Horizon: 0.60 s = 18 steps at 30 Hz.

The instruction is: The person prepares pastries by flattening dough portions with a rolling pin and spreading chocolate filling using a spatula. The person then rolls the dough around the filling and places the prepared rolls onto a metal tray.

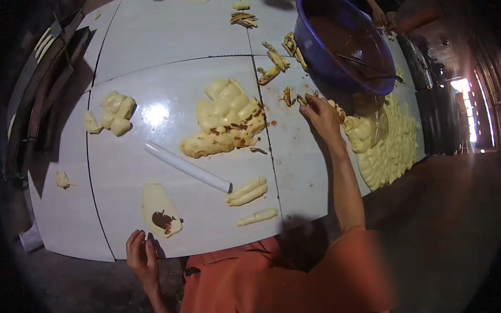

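At the front left, by the table edge, my left hand (pixel 142 256) is empty, with fingers slightly apart and dark smears on the tips. Just beyond it lies a flattened oval of pale dough (pixel 152 200) with a patch of brown paste (pixel 164 221) on its near end. My right hand (pixel 324 120) reaches out over the table, thumb and fingers apart at a short yellow-brown strip (pixel 301 100), which looks like banana. Another such strip (pixel 287 96) lies just left of it. Whether a fingertip grips one is hard to see.
A white rolling tube (pixel 186 166) lies mid-table, near filled dough rolls (pixel 247 191) and a dough heap (pixel 224 122). More dough pieces (pixel 115 113) sit left. A purple basin (pixel 304 34) of brown liquid stands far right, beside a wide dough spread (pixel 391 145). Another person's hand (pixel 380 18) shows behind it.
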Each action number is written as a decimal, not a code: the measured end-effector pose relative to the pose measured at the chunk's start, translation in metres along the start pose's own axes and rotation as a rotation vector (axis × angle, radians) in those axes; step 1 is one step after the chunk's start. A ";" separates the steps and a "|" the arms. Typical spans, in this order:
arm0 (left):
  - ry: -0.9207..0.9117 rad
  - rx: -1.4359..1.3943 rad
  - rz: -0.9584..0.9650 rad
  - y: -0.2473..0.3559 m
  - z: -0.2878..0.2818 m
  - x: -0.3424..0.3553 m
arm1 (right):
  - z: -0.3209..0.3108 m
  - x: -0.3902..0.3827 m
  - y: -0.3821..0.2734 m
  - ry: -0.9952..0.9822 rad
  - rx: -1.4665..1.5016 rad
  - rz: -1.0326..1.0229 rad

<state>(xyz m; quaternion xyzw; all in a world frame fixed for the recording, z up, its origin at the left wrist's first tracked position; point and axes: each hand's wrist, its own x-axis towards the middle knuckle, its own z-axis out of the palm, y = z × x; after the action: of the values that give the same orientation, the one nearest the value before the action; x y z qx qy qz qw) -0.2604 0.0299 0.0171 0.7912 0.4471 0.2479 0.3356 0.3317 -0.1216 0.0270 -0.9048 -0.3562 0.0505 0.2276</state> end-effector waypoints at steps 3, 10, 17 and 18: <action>-0.046 0.030 0.037 0.002 -0.022 0.012 | 0.009 0.000 -0.007 0.091 -0.051 -0.111; -0.113 0.026 0.063 -0.026 -0.055 0.029 | 0.019 -0.010 -0.008 0.188 0.122 0.054; -0.094 -0.200 0.058 0.024 -0.021 0.053 | -0.008 -0.061 -0.069 -0.072 1.026 0.421; -0.091 -0.188 0.058 0.032 -0.015 0.058 | -0.004 -0.066 -0.080 -0.064 1.039 0.434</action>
<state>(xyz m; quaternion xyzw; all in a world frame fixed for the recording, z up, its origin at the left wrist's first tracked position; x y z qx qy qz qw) -0.2258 0.0734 0.0567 0.7793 0.3830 0.2620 0.4212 0.2338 -0.1157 0.0616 -0.7244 -0.0968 0.2926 0.6167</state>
